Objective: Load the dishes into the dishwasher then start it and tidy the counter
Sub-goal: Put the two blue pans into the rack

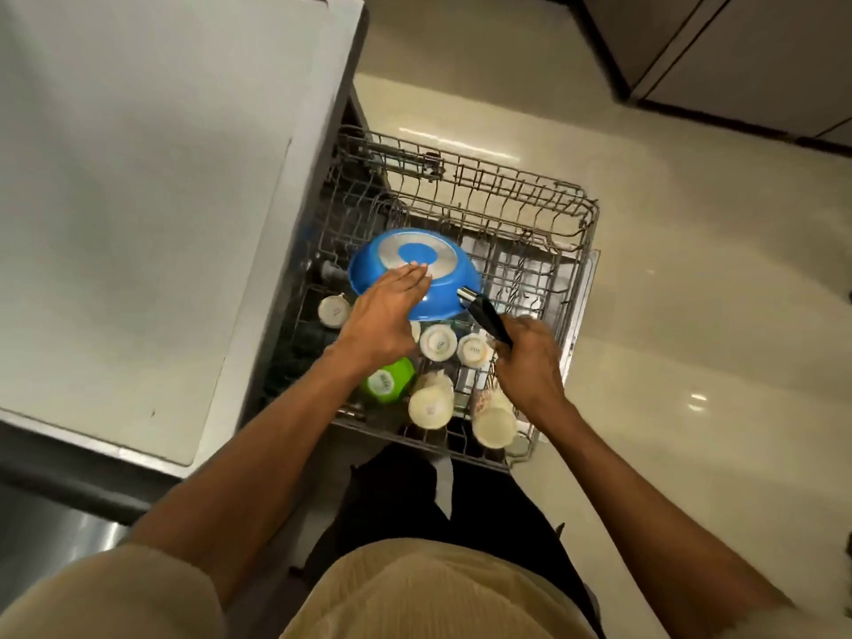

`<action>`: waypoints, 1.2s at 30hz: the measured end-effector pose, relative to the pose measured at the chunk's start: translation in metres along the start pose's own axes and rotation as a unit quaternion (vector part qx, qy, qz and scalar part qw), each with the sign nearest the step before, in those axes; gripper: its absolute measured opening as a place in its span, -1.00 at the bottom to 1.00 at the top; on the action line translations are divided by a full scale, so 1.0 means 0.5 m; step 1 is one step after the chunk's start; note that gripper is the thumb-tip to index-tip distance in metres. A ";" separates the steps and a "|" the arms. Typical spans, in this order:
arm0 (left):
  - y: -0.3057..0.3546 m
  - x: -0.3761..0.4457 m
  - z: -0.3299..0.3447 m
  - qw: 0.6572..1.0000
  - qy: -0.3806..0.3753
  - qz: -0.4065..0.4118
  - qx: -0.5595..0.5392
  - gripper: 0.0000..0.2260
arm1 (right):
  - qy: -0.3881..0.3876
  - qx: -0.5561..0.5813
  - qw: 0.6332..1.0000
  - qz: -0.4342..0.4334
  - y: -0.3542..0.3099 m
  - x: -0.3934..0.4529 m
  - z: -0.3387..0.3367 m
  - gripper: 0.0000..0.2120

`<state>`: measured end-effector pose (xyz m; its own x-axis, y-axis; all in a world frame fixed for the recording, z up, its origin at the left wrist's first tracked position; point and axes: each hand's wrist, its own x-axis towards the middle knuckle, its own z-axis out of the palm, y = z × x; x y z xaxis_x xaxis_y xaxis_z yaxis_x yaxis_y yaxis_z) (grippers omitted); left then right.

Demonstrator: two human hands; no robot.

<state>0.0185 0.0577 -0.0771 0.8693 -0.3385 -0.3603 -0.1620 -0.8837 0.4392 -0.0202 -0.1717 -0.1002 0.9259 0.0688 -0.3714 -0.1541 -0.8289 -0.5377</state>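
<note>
Loading was under way: at frame centre the right hand (525, 362) gripped the handle (488, 318) of the upturned blue pan (442, 295), the left hand (385, 311) lay flat-fingered on its base, and seating it among the rack (567, 209) prongs appeared next.

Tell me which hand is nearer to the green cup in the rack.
Left. The left hand lies flat on the blue pan, just above the green cup; the right hand grips the pan's handle, farther right.

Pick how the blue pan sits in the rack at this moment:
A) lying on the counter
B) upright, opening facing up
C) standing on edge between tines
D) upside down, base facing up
D: the pan shows its round metal base with a blue centre facing up, over the rack; the left hand lies flat on it and the right hand grips its black handle.
</note>
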 end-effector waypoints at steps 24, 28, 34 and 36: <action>-0.166 0.241 0.015 0.973 -0.082 -0.209 0.054 -0.12 | -0.015 0.064 0.995 0.076 -0.080 0.341 0.226 -0.46; -0.190 0.235 0.019 0.970 -0.130 -0.202 0.026 -0.14 | -0.029 0.040 0.995 0.090 -0.080 0.347 0.250 -0.51; -0.194 0.236 0.024 0.972 -0.120 -0.201 -0.012 -0.12 | -0.026 -0.071 0.995 0.068 -0.089 0.330 0.265 -0.31; -0.197 0.235 0.027 0.972 -0.120 -0.203 -0.016 -0.13 | -0.025 -0.109 0.992 0.059 -0.089 0.325 0.267 -0.32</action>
<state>0.1302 0.1007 -0.1736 0.7239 -0.0338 -0.6890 0.1885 -0.9511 0.2447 0.0908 -0.0495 -0.2376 0.8868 -0.0123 -0.4620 -0.1767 -0.9327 -0.3144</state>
